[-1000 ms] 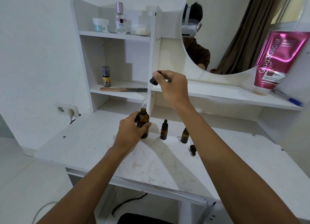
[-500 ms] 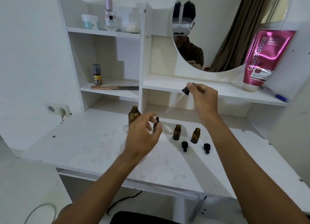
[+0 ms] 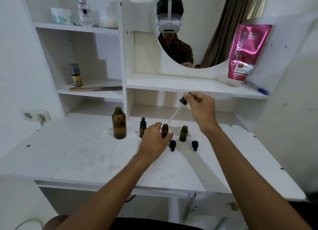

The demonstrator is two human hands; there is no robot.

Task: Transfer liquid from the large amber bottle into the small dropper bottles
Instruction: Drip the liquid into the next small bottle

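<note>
**Three small dropper bottles, one large amber bottle on a white vanity**

Spread widest: white vanity top [image 3: 82, 157], scuffed and faintly stained, with white shelving [image 3: 96, 93] and a round mirror [image 3: 203, 40] behind. Leaning on the right of the shelf: pink Glad2Glow tube [image 3: 247, 52], cap down, blue pen [image 3: 258, 89] just beside it. On the left shelf: wooden comb [image 3: 94, 88] and a small yellow-labelled bottle [image 3: 75, 75].

Standing uncapped at the left of the row: large amber bottle [image 3: 119, 124], upright, free of both hands. Next to its right: capped dropper bottle [image 3: 142, 126], then middle dropper bottle [image 3: 164, 130], open-mouthed, then right dropper bottle [image 3: 183, 133], also open. Lying on the top just in front of the open pair: two black caps [image 3: 172, 145].

Left hand [image 3: 154, 140] curled round the middle dropper bottle, thumb and fingers closed on its body, steadying it on the surface. Right hand [image 3: 201, 109] raised above and to the right, fingertips pinched shut on the black bulb of a glass pipette [image 3: 175, 114]; pipette slanted down-left, tip just above the middle bottle's mouth. Liquid level inside the pipette: cannot tell.
</note>
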